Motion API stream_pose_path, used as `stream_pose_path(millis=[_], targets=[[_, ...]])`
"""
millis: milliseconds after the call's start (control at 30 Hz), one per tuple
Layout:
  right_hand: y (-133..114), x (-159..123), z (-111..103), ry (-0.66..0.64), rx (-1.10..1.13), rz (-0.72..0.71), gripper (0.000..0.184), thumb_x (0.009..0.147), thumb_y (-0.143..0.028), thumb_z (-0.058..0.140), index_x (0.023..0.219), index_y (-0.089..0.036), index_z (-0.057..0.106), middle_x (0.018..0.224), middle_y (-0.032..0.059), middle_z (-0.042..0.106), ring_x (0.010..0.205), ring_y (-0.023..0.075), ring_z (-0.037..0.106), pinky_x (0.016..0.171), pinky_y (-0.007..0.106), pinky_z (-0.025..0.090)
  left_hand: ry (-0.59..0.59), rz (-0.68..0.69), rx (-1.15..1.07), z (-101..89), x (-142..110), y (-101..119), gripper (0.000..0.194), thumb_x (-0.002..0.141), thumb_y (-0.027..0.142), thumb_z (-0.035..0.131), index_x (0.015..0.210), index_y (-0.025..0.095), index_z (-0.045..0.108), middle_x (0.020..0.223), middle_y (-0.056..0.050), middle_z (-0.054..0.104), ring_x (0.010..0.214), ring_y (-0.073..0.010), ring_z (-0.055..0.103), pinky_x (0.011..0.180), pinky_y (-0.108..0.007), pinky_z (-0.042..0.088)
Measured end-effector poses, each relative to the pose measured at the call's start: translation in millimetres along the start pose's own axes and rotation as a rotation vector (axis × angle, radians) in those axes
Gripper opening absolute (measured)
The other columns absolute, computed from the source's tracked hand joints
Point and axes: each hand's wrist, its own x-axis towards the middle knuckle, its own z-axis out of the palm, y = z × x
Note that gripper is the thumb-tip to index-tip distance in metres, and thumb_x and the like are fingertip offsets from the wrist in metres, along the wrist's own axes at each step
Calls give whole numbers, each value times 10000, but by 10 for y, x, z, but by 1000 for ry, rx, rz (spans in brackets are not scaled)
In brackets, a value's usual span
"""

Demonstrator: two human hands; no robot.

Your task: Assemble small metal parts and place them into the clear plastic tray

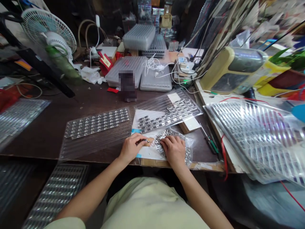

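- One pile of metal parts (167,132), too many to count, near the table's (95,95) front edge.
- Left hand (131,147), just left of the pile, pinching one small part (147,141).
- Right hand (175,149) on the pile, fingers bent; cannot tell whether they grip.
- Two connector-bearing trays: left tray (95,141) left of the pile, far tray (152,106) beyond.
- Open tabletop left of the pile, behind the left tray.

Bare dark tabletop (95,97) left a hand room to pass behind the left tray (95,124). Ahead of the right hand (175,149), a slanted tray (157,101) lay in the way — rightward, a green-handled tool (213,146) and big clear trays (257,136) did too.
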Motion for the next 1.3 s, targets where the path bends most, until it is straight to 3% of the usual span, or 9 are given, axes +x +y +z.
stream_pose_path(millis=[133, 333, 567, 800, 967, 1100, 1300], targets=[[-1, 3, 23, 61, 72, 17, 92, 880, -271, 582, 887, -232, 665, 953, 24, 663, 880, 189, 507, 780, 326, 320, 11, 14, 48, 34, -12, 21, 125, 808, 281, 665, 900, 223, 727, 877, -40, 678, 823, -160, 632, 772, -288, 497], [25, -6, 40, 71, 228, 47, 103, 845, -157, 531, 854, -200, 624, 838, 27, 648, 824, 183, 531, 778, 316, 368, 8, 27, 131, 57, -14, 37, 129, 814, 294, 657, 897, 228, 730, 853, -42, 665, 797, -163, 621, 761, -298, 495], [26, 42, -3, 42, 359, 15, 126, 886, -242, 550, 874, -219, 674, 863, 31, 683, 824, 176, 579, 767, 307, 415, -11, 15, 149, 62, -9, 57, 121, 823, 294, 644, 887, 238, 729, 843, -35, 659, 797, -166, 619, 752, -299, 489], [-283, 141, 108, -76, 226, -48, 101, 843, -338, 650, 811, -259, 704, 841, 3, 697, 803, 159, 564, 735, 302, 354, 176, -20, -8, 20, 12, -4, 115, 825, 268, 628, 884, 211, 708, 869, -44, 645, 758, -149, 618, 665, -257, 503], [-409, 164, 203, -53, 178, -65, 105, 858, -350, 634, 842, -299, 724, 885, 2, 680, 814, 162, 513, 744, 323, 309, 178, -16, -10, 16, 20, -3, 133, 835, 261, 601, 903, 207, 702, 877, -44, 631, 699, -125, 587, 610, -237, 489], [-366, 149, 155, -57, 140, -80, 138, 858, -348, 632, 966, -319, 712, 930, 16, 654, 851, 176, 496, 739, 326, 310, 155, -31, -6, 18, 16, -17, 129, 831, 254, 606, 904, 213, 704, 879, -44, 639, 750, -138, 605, 628, -239, 496], [-73, 54, -9, -8, -21, -16, 238, 843, -385, 637, 1037, -253, 672, 1000, 59, 652, 905, 229, 489, 749, 354, 313, 102, -37, -9, 35, 62, 58, 107, 815, 263, 643, 881, 226, 719, 876, -42, 658, 788, -157, 624, 659, -263, 502]])
